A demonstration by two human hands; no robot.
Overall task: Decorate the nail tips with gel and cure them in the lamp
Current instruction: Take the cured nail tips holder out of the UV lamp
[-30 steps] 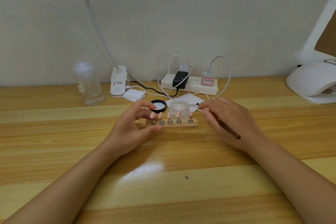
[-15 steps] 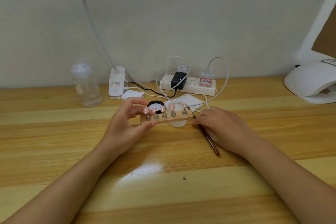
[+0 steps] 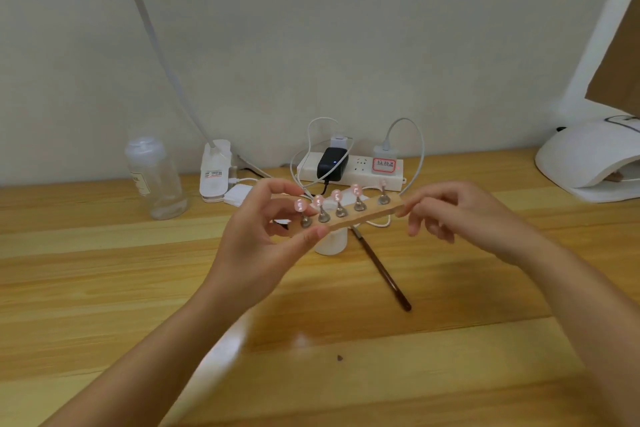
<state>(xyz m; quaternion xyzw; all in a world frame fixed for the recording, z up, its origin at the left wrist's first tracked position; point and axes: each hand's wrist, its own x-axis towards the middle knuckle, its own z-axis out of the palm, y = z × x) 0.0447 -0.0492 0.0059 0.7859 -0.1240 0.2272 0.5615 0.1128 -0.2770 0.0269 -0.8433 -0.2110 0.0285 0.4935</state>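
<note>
Both forearms reach in from the lower corners and meet above the middle of the wooden bench (image 3: pixel 104 288). The left hand (image 3: pixel 263 239) is raised off the bench, its thumb under the near end of a wooden nail-tip stand (image 3: pixel 360 217) and its fingers curled over the far side, gripping that end. The right hand (image 3: pixel 460 215) comes from the right with the wrist lifted; its thumb and forefinger pinch the stand's other end while the remaining fingers hang loosely curled below. The stand is held clear of the bench, tilted so that its right end sits higher.

Five pink nail tips (image 3: pixel 336 195) stand in a row on small metal pegs along the stand. The rightmost tip is pale and blurred, and the marks on the others are too small to read.

A brown-handled brush (image 3: pixel 384 274) lies on the bench below the stand, apart from both hands. A white jar (image 3: pixel 332 242) stands just behind the left thumb, its upper part hidden by the stand.

The white curing lamp (image 3: pixel 585 163) sits at the bench's far right, cut off by the frame edge. Along the wall are a power strip (image 3: pixel 360 166) with plugs and cables, a clear bottle (image 3: pixel 156 180), and the base of a desk lamp (image 3: pixel 214 166) whose lit head is cut off at the top.
</note>
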